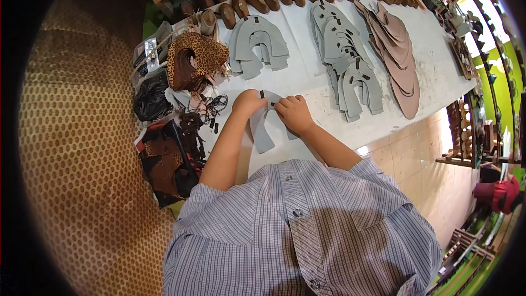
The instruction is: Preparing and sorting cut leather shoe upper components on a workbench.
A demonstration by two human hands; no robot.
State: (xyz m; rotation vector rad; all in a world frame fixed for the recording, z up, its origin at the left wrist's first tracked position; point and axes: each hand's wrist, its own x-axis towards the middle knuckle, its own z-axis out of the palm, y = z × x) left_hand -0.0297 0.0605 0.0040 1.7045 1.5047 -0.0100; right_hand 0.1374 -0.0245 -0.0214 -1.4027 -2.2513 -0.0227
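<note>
A grey U-shaped shoe upper piece (262,134) lies on the white table before me, its curved end under my hands. My left hand (247,102) is closed on the left side of that curve, the thumb beside a small dark brown tab (262,94). My right hand (296,114) has its fingers curled, gripping the right side of the curve. Another dark tab (273,105) shows at its fingertips. Part of the piece is hidden beneath both hands.
Overlapping grey upper pieces (255,69) lie beyond my hands, with more (350,111) to the right beside pink-beige pieces (405,101). Brown shoe lasts (257,3) line the back. At left are leopard-print material (211,52), a black bag (152,98) and loose dark tabs (214,126).
</note>
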